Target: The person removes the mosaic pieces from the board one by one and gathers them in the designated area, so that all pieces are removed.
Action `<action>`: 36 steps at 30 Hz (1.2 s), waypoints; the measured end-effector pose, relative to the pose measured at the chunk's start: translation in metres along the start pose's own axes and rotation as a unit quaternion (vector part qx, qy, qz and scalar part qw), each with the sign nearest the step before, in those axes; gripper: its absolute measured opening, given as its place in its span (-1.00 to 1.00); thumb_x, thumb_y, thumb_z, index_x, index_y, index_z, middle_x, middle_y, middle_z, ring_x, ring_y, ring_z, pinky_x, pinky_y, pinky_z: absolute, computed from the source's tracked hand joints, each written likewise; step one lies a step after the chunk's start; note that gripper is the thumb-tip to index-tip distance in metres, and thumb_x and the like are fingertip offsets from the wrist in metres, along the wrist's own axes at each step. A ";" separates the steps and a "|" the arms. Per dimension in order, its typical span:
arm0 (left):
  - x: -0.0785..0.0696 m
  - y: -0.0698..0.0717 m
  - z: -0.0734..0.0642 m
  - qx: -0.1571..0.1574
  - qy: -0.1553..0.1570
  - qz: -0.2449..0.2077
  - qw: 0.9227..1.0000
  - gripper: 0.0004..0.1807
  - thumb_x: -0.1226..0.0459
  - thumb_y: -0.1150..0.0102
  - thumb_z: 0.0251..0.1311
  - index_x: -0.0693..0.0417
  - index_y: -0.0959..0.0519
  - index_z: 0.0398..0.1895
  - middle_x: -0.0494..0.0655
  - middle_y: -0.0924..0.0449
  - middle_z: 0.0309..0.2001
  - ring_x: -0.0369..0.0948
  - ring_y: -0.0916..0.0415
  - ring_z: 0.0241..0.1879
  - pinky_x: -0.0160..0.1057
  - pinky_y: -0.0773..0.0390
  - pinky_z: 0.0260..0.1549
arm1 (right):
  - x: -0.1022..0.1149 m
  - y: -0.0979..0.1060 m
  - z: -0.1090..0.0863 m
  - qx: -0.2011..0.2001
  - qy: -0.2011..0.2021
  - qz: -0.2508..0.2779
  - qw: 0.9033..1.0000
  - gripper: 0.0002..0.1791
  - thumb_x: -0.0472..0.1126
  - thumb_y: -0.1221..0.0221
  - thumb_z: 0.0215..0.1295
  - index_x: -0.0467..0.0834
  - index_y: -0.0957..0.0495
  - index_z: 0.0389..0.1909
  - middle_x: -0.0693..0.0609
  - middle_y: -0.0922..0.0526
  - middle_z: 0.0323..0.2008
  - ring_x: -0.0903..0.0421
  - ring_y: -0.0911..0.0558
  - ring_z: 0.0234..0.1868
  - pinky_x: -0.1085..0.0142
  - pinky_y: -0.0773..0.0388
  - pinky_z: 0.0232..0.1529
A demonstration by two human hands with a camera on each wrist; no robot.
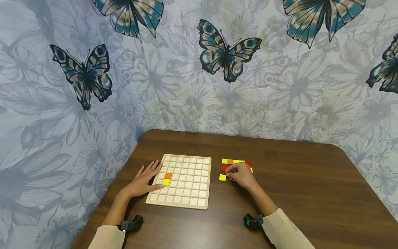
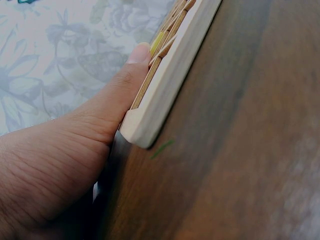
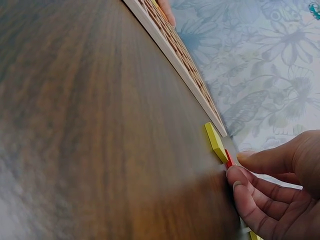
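A pale wooden grid board [image 1: 186, 206] lies on the table, with an orange tile [image 1: 168, 175] and a yellow tile [image 1: 166, 182] in adjoining cells near its left side. My left hand [image 1: 144, 181] rests at the board's left edge, fingers spread and thumb on the board just below that yellow tile. To the board's right, my right hand [image 1: 242, 175] is over several coloured tiles, thumb and fingertips close together. A loose yellow tile [image 3: 215, 143] lies beside the fingertips, and a red tile [image 3: 228, 159] shows just beyond them. Whether they pinch a tile is hidden.
A back row of yellow, orange and red tiles [image 1: 230, 161] lies beyond my right hand, which partly covers a second row. The brown table [image 1: 295, 193] reaches back to a wall covering [image 1: 174, 103] with butterflies. Each wrist wears a black band [image 1: 130, 224].
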State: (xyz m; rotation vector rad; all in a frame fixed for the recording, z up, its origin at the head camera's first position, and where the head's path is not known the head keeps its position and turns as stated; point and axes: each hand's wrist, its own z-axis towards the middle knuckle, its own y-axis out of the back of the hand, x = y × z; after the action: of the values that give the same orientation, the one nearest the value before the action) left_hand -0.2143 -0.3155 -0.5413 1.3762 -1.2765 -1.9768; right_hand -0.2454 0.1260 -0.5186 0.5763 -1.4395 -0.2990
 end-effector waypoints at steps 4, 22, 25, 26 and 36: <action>-0.002 0.001 0.000 0.002 0.002 -0.002 1.000 0.04 -0.12 -0.27 0.30 0.13 0.04 0.64 0.25 0.15 0.61 0.25 0.26 0.57 0.45 0.39 0.36 | 0.002 0.000 -0.001 0.002 0.006 -0.009 1.000 -0.94 -0.34 -0.45 0.15 -0.23 -0.75 -0.42 0.02 -0.68 -0.56 0.12 -0.61 -0.58 0.31 -0.63 -0.48; 0.001 -0.001 -0.002 -0.013 -0.017 -0.006 1.000 0.02 -0.09 -0.27 0.30 0.19 -0.01 0.62 0.34 0.13 0.59 0.31 0.24 0.55 0.48 0.36 0.33 | 0.023 -0.001 -0.010 0.003 0.036 -0.015 0.999 -0.96 -0.34 -0.44 0.17 -0.21 -0.77 -0.37 0.02 -0.71 -0.49 0.00 -0.67 -0.55 0.31 -0.61 -0.52; 0.001 -0.001 -0.003 -0.015 -0.020 -0.004 1.000 0.02 -0.09 -0.27 0.31 0.21 -0.01 0.62 0.35 0.13 0.58 0.33 0.24 0.54 0.49 0.36 0.32 | 0.029 -0.003 -0.011 0.010 0.039 -0.018 0.999 -0.96 -0.32 -0.43 0.19 -0.17 -0.78 -0.34 0.04 -0.71 -0.46 0.00 -0.64 -0.55 0.29 -0.57 -0.55; 0.000 0.000 -0.003 -0.014 -0.017 -0.004 1.000 0.02 -0.09 -0.27 0.31 0.20 0.00 0.62 0.34 0.14 0.59 0.32 0.24 0.55 0.48 0.36 0.33 | 0.030 -0.003 -0.012 0.013 0.044 -0.020 0.999 -0.96 -0.31 -0.43 0.19 -0.16 -0.78 -0.34 0.05 -0.71 -0.46 0.01 -0.63 -0.55 0.29 -0.56 -0.55; 0.001 0.000 -0.001 0.004 0.005 0.006 1.000 0.04 -0.13 -0.25 0.31 0.12 0.05 0.65 0.24 0.18 0.61 0.25 0.27 0.58 0.44 0.39 0.37 | 0.043 -0.022 -0.018 0.041 0.114 -0.036 0.992 -0.96 -0.32 -0.42 0.20 -0.20 -0.77 -0.33 0.08 -0.72 -0.41 0.12 -0.59 -0.59 0.34 -0.54 -0.51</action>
State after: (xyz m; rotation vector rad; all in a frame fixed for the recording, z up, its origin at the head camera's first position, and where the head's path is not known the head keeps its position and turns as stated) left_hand -0.2144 -0.3166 -0.5422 1.3763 -1.2874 -1.9568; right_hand -0.2189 0.0886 -0.4949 0.7081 -1.2158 -0.2241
